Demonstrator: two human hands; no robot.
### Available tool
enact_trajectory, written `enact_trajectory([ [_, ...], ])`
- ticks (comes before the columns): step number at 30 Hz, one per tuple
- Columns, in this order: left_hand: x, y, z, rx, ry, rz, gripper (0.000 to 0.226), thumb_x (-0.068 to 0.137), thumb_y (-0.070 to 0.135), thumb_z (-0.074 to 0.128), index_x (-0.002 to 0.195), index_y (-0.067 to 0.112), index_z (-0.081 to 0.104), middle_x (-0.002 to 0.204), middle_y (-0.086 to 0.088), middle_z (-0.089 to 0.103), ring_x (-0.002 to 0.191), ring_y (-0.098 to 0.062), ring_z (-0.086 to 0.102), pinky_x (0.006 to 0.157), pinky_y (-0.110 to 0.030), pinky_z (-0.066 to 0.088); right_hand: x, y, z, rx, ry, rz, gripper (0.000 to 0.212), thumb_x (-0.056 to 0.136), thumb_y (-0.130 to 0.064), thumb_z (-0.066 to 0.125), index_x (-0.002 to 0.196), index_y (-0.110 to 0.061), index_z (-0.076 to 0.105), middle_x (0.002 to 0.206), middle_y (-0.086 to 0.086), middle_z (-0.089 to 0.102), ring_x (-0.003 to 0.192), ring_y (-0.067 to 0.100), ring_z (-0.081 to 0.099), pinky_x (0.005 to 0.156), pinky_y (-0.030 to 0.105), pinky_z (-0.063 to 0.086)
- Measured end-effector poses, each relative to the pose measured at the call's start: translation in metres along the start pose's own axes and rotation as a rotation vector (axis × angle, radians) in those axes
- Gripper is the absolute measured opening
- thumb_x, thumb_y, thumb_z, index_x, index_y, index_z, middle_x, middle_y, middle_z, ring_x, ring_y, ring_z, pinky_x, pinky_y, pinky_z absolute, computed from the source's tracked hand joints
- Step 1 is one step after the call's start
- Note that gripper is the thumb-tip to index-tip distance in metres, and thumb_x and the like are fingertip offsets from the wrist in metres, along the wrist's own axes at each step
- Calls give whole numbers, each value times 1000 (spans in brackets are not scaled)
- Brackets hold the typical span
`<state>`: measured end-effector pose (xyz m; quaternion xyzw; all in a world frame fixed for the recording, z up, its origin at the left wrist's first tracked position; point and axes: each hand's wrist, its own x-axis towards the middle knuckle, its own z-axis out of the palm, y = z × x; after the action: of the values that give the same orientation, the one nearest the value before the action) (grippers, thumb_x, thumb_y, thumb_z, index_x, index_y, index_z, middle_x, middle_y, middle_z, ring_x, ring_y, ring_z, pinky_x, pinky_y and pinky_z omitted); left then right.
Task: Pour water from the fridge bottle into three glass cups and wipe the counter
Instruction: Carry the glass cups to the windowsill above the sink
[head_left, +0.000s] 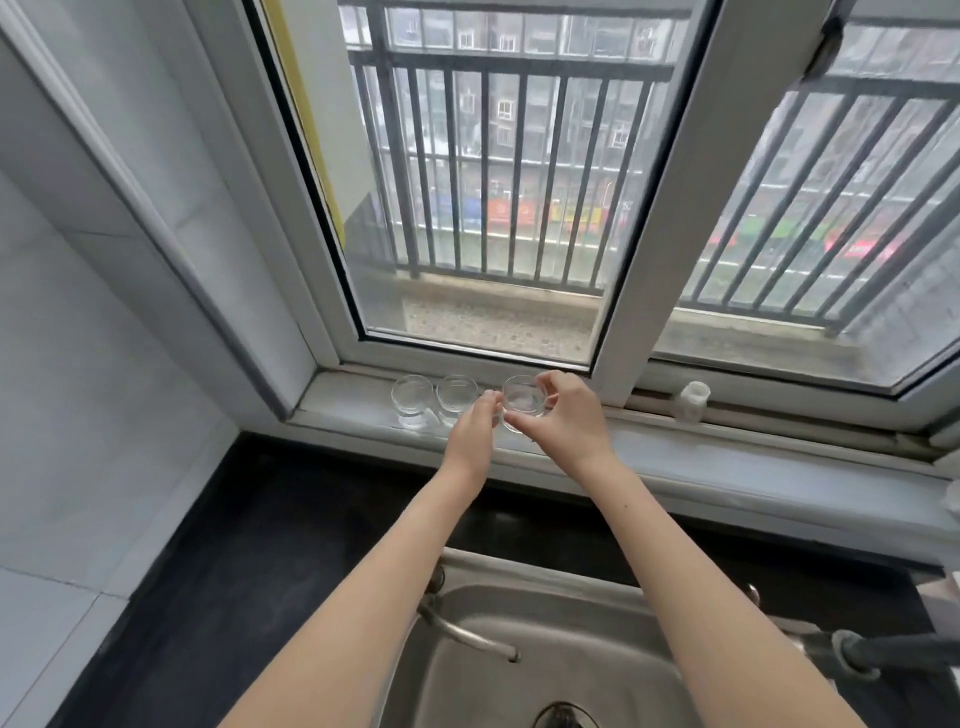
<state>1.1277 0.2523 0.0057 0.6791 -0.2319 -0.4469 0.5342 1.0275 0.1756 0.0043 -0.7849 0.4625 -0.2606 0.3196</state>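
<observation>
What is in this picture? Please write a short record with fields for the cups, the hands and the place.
cups: three glass cups in a row on the window sill
left cup: untouched
middle cup: untouched
right cup: held by both hands
left hand: fingertips on its left side
right hand: fingers curled around its rim
below: dark counter, steel sink

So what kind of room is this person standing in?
Most likely a home kitchen in a high-up flat: a steel sink with a tap is set in a dark counter, and three glass cups stand on the windowsill.
</observation>
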Motion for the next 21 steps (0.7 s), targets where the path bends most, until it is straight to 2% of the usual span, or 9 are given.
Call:
enact_trajectory([
  [4, 8, -8, -3, -42, -21, -16, 26, 99, 38, 35, 90, 27, 57, 111, 6, 58, 120, -15, 51, 111, -42, 32, 7, 5, 10, -6, -35, 4, 45, 70, -32, 84, 106, -11, 64, 101, 0, 62, 93, 17, 58, 81, 29, 48],
  [6, 9, -11, -4, -28, -28, -19, 29, 87, 51, 36, 88, 26, 53, 112, 5, 55, 120, -16, 50, 110, -41, 33, 10, 8, 14, -28, -52, 4, 47, 70, -33, 83, 107, -11, 65, 102, 2, 63, 95, 18, 58, 84, 32, 48],
  [9, 9, -13, -5, -12, -26, -24, 33, 74, 57, 33, 86, 32, 50, 111, 6, 52, 111, -13, 48, 107, -39, 33, 12, 11, 19, -47, -65, 17, 51, 70, -36, 82, 110, -11, 64, 106, 3, 64, 101, 19, 58, 89, 35, 48],
  [12, 12, -15, -5, -28, -22, -37, 42, 73, 58, 34, 99, 33, 55, 121, 6, 54, 120, -12, 46, 109, -34, 31, 12, 14, 23, -49, -69, 34, 56, 70, -37, 83, 115, -11, 63, 110, 3, 64, 104, 18, 58, 90, 32, 48],
  [15, 13, -18, -5, -38, -21, -39, 41, 76, 56, 36, 103, 32, 55, 125, 5, 54, 125, -14, 46, 113, -36, 30, 12, 16, 26, -54, -71, 45, 57, 70, -37, 83, 116, -10, 63, 110, 3, 64, 104, 19, 58, 90, 31, 48],
  [21, 20, -29, -5, -1, -21, -50, 49, 97, 45, 35, 127, 14, 58, 132, -6, 57, 127, -20, 48, 114, -43, 31, 11, 20, 30, -66, -66, 52, 56, 71, -37, 81, 116, -9, 64, 110, 3, 64, 104, 18, 59, 86, 25, 45],
])
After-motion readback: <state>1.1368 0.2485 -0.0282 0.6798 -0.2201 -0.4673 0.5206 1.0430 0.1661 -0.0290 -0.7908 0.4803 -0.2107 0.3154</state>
